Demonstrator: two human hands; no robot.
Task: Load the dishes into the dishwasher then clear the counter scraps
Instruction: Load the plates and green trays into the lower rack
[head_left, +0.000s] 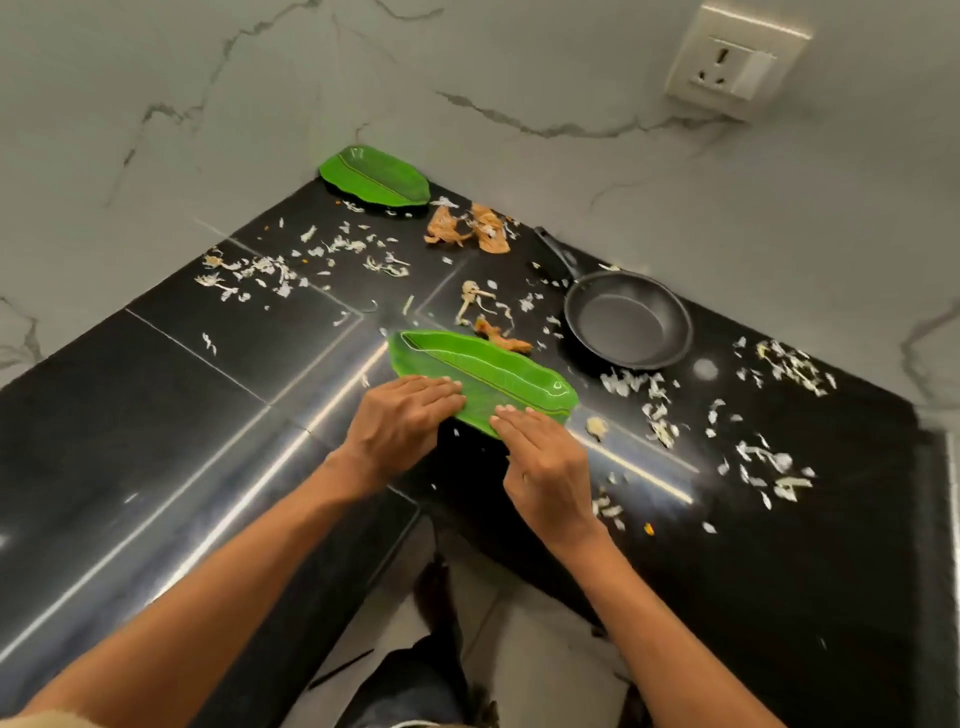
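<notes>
From the head view, the left hand (402, 415) and right hand (540, 457) lay flat with straight fingers on the near end of a green leaf-shaped plate (498, 376) at the black surface's (156, 415) inner corner. A second leaf plate (374, 175), a black pan (628, 319) and scattered scraps (660, 410) lay around.

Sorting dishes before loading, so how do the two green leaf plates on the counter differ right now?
The near leaf plate sits at the counter's inner corner edge under both hands; the far leaf plate lies untouched against the wall corner. The near one looks bigger, being closer. Both are green, leaf-shaped and empty.
</notes>
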